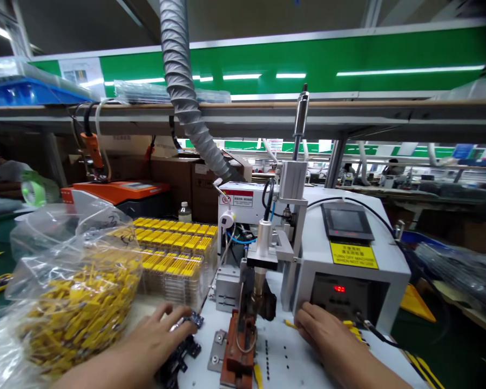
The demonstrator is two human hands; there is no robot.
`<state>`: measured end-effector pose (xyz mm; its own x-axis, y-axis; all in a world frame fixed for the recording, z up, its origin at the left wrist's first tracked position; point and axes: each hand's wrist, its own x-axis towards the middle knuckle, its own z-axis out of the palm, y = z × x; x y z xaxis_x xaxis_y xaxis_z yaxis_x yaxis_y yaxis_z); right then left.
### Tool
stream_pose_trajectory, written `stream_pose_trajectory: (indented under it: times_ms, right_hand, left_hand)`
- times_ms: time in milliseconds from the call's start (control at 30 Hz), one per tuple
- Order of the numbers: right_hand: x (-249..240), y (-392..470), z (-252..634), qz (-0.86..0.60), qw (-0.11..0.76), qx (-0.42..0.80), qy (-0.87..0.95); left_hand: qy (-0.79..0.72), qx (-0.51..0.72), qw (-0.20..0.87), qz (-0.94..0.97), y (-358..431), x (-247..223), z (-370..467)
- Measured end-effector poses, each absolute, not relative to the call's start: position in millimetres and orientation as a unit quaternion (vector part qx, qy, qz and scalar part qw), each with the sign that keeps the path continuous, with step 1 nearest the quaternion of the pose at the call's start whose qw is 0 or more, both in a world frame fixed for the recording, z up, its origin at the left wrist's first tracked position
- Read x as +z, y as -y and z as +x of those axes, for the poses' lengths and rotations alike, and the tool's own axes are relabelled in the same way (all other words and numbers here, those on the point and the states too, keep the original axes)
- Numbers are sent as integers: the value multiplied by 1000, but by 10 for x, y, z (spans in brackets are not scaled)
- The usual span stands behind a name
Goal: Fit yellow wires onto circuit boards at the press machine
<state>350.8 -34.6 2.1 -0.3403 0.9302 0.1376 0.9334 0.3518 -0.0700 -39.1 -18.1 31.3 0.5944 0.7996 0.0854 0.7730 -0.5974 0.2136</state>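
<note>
My left hand (162, 335) reaches over small black parts (186, 351) left of the machine's fixture, its fingers curled around something dark that is too small to make out. On the white machine plate, my right hand (318, 327) has its fingers together on a thin yellow piece (290, 324). Between the hands is a reddish-brown fixture (238, 351) under the machine's vertical head (263, 240). Another yellow piece (258, 375) lies beside the fixture's lower end.
A clear bag of yellow parts (81, 308) stands at the left, before stacked trays of yellow parts (170, 243). The machine's control box (348, 270) is at the right. A grey hose (182, 81) hangs above. Several yellow pieces lie behind my right hand.
</note>
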Motion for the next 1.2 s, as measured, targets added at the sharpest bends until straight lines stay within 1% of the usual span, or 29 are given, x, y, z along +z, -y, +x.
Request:
stream_pose_trajectory:
  times_ms: [167, 333, 500, 600, 733, 900, 1067, 1133, 1200]
  right_hand:
    - [-26, 376, 3522, -548, 95, -22, 831]
    - [69, 456, 3445, -526, 124, -17, 841]
    - [121, 492, 3385, -504, 171, -4, 847]
    - [117, 494, 3378, -488, 195, -5, 851]
    - [142, 494, 3378, -476, 214, -5, 853]
    - [214, 498, 3398, -463, 240, 11, 854]
    - [476, 543, 3421, -439, 293, 104, 843]
    - [635, 572, 3400, -448, 284, 139, 836]
    - [783, 594, 3354, -457, 253, 164, 837]
  left_hand:
    - [-420, 76, 77, 901, 148, 102, -388]
    - [-425, 134, 119, 887, 107, 264, -373]
    - [-405, 191, 219, 867, 147, 411, 46]
    - [-392, 209, 236, 864, 131, 371, 235]
    - [-341, 190, 240, 889, 86, 335, 373]
    - [-316, 167, 215, 909, 160, 512, 541]
    - [-301, 174, 154, 925, 256, 592, 646]
    - [-308, 181, 141, 923, 249, 559, 639]
    - [-309, 183, 149, 921, 214, 532, 599]
